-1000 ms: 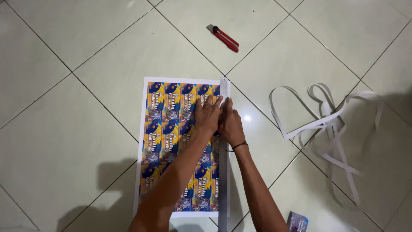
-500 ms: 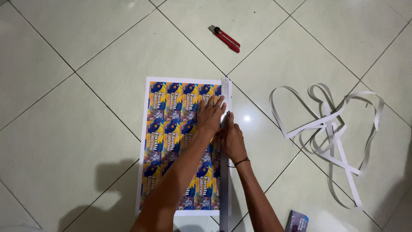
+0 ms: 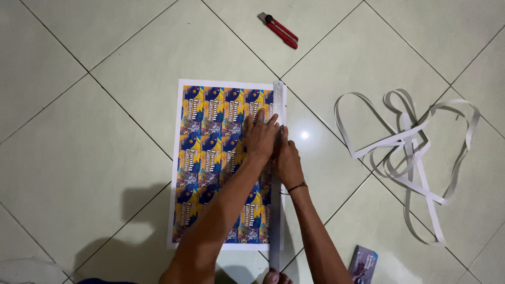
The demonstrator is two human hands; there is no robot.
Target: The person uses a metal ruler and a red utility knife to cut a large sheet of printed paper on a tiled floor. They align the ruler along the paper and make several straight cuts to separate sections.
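Two bare hands work over a printed sheet (image 3: 210, 158) lying flat on a pale tiled floor (image 3: 105, 63), seen from above. Nearest me, a toe tip (image 3: 273, 277) shows at the bottom edge, close to the near end of a long metal ruler (image 3: 276, 210). A small printed packet (image 3: 363, 263) lies on the floor to the right of my right forearm.

My left hand (image 3: 261, 139) is spread wide, palm down, pressing the ruler against the sheet's right side. My right hand (image 3: 288, 160) is curled narrow just beside the ruler's right edge. I judge it holds a small blade, but I cannot tell, as the fingers hide it. A thin dark band circles that wrist.

The sheet shows rows of small yellow and blue labels with a white border. The ruler runs along its right margin, near to far.

As I judge it, the risks are these: the ruler could slide if the left hand eases, spoiling the line, and the left fingertips sit close to the cutting edge.

Farther right, well apart, loose white paper strips (image 3: 410, 152) lie tangled. Farthest away, a red utility knife (image 3: 279, 30) rests alone. Nothing blocks the ruler's line.
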